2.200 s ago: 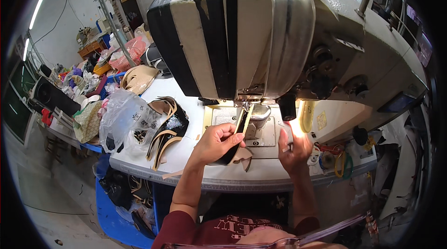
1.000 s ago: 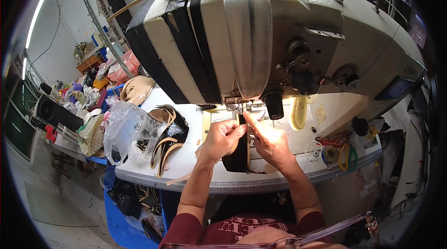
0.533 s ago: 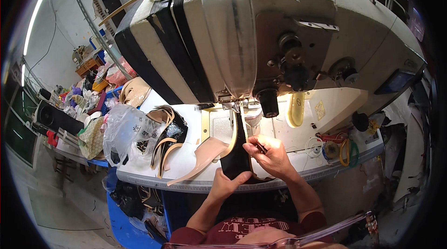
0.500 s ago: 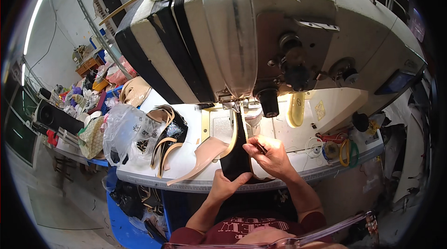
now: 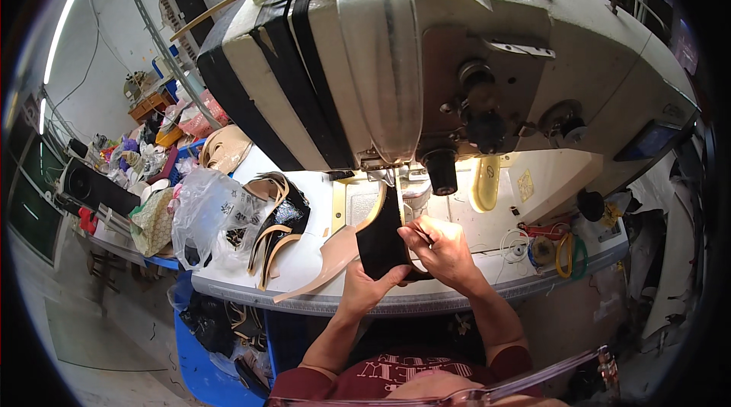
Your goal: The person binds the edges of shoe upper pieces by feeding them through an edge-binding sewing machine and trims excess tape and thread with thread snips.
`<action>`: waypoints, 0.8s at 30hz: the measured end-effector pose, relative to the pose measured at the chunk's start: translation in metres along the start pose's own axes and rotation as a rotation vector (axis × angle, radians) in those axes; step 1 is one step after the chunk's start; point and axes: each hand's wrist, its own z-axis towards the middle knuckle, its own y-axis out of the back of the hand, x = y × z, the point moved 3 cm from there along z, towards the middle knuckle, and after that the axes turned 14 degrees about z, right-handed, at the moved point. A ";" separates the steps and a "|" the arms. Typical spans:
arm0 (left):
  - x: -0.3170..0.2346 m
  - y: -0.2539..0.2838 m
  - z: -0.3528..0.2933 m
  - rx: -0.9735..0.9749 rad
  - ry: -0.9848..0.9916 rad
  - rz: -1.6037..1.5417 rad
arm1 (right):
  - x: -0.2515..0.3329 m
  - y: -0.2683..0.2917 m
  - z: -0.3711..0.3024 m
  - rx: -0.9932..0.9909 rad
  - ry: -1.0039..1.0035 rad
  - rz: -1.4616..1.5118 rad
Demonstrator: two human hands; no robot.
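A black leather-like piece (image 5: 381, 243) with a pale edge runs from under the needle area of a sewing machine (image 5: 381, 171) toward me. At its near left end, my left hand (image 5: 364, 287) grips it, thumb on top and the fingers mostly hidden underneath. My right hand (image 5: 445, 256) is closed in a pinch at the piece's right edge. Something small and dark shows between the right fingers, too unclear to name. Left of the black piece, a curved tan strip (image 5: 327, 264) lies on the white table (image 5: 308, 185).
The machine's large head (image 5: 464, 11) overhangs the work. To the left lie glossy black, tan-edged pieces (image 5: 288, 213) and a clear plastic bag (image 5: 209, 213). Coloured rings (image 5: 563, 253) and thread sit at right. A blue bin (image 5: 198, 373) stands below the table's left side.
The black piece has swung slightly and shows more of its width beside the needle area. My left hand has moved a little away from me with it; my right hand keeps its pinch.
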 end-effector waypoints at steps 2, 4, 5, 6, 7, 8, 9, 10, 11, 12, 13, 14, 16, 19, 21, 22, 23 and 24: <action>0.001 -0.001 0.003 0.015 -0.002 0.000 | 0.001 0.001 0.003 0.008 -0.003 -0.020; 0.002 0.001 0.006 -0.003 -0.021 -0.041 | 0.001 0.000 0.006 0.006 0.010 -0.007; 0.002 0.000 0.008 -0.003 -0.022 -0.041 | 0.002 0.000 0.008 0.004 0.022 0.005; 0.001 0.001 0.011 -0.017 -0.035 -0.022 | 0.001 0.001 0.009 0.005 0.024 0.005; -0.001 0.001 0.013 -0.030 -0.048 -0.004 | 0.002 0.002 0.010 0.009 0.040 -0.033; -0.002 0.001 0.016 -0.031 -0.050 -0.003 | 0.002 0.003 0.011 0.013 0.055 -0.071; -0.003 0.002 0.018 -0.033 -0.039 -0.005 | 0.003 0.005 0.013 0.014 0.057 -0.070; -0.003 0.002 0.021 -0.034 -0.028 -0.007 | 0.006 0.007 0.013 0.046 0.086 -0.130; -0.005 0.002 0.024 -0.035 -0.029 -0.007 | 0.009 0.009 0.013 0.078 0.115 -0.190; -0.008 0.002 0.026 -0.037 -0.021 -0.006 | 0.010 0.011 0.011 0.079 0.115 -0.189; -0.010 0.002 0.028 -0.040 -0.013 -0.005 | 0.013 0.015 0.009 0.067 0.180 -0.278; -0.013 0.001 0.031 -0.040 -0.012 -0.005 | 0.014 0.018 0.006 0.056 0.244 -0.366; -0.018 0.001 0.035 -0.068 -0.033 -0.075 | 0.013 0.024 0.001 0.106 0.196 -0.363; -0.018 0.002 0.042 -0.061 -0.055 -0.105 | 0.003 0.031 -0.004 0.199 0.150 -0.361; -0.016 0.001 0.044 -0.076 -0.039 -0.113 | -0.001 0.032 -0.004 0.183 0.100 -0.283; -0.013 0.000 0.044 -0.058 -0.041 -0.092 | -0.001 0.031 -0.003 0.185 0.101 -0.281; -0.011 -0.001 0.045 -0.040 -0.044 -0.071 | -0.001 0.031 -0.002 0.145 0.128 -0.246; -0.013 -0.002 0.045 -0.041 -0.039 -0.092 | -0.001 0.032 0.000 0.105 0.155 -0.211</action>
